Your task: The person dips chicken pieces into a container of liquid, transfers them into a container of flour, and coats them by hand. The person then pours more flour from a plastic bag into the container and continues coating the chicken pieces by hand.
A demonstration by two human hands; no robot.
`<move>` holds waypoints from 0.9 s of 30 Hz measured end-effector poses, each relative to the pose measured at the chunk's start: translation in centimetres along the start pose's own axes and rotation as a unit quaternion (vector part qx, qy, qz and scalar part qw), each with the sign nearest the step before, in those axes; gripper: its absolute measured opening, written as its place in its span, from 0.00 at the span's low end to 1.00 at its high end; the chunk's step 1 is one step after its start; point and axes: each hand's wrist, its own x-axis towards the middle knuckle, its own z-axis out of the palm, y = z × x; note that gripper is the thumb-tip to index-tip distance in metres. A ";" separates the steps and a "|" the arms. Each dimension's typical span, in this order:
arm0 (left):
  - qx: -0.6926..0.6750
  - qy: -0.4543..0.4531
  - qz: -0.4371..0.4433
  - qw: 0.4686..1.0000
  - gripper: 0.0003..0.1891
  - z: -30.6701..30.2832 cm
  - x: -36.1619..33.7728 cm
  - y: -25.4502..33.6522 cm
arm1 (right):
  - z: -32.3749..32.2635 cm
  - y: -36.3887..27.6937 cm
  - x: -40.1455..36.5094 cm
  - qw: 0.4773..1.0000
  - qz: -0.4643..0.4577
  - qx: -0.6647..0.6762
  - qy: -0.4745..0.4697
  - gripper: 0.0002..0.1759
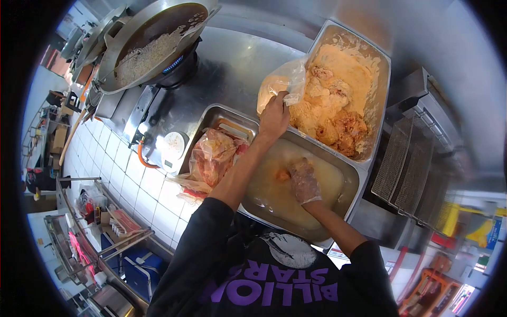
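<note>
My left hand (275, 113) is bare and closed on the edge of a clear plastic bag (269, 91), with orange-coloured powder in its lower part. The bag leans at the rim of a deep steel tray (390, 79) of orange flour, where several coated chicken pieces (343, 132) lie. My right hand (305, 180), in a clear plastic glove, dips into cloudy liquid (266, 185) in the nearer steel pan. An orange-tinted lump (283, 174) shows at the surface beside its fingers. The fingertips are under the liquid, so their grip is hidden.
A smaller steel tray (211, 112) at left holds bagged raw meat (211, 156). Beside it stands a white kitchen scale (173, 150). A wok of bubbling oil (150, 53) sits over a lit burner (173, 64). Wire fryer baskets (404, 164) hang at right.
</note>
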 end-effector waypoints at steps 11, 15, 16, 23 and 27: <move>0.003 0.018 0.018 1.000 0.16 0.2 -0.3 -0.1 | -1.1 -5.2 1.8 0.992 -0.125 0.026 0.022 0.19; 0.013 -0.003 -0.006 1.000 0.16 -0.1 0.0 0.2 | -1.2 -4.2 3.0 0.997 -0.078 0.021 0.012 0.20; 0.010 -0.003 -0.001 1.000 0.16 -0.1 -0.1 0.2 | -1.2 -3.9 3.2 0.996 -0.089 -0.022 -0.025 0.19; 0.003 0.005 0.011 1.000 0.16 -0.1 -0.2 0.1 | -1.4 -3.9 5.3 0.997 -0.031 -0.003 -0.077 0.19; 0.005 0.003 -0.002 1.000 0.16 -0.1 -0.3 0.3 | -1.6 -3.2 5.3 0.999 -0.033 0.008 -0.043 0.20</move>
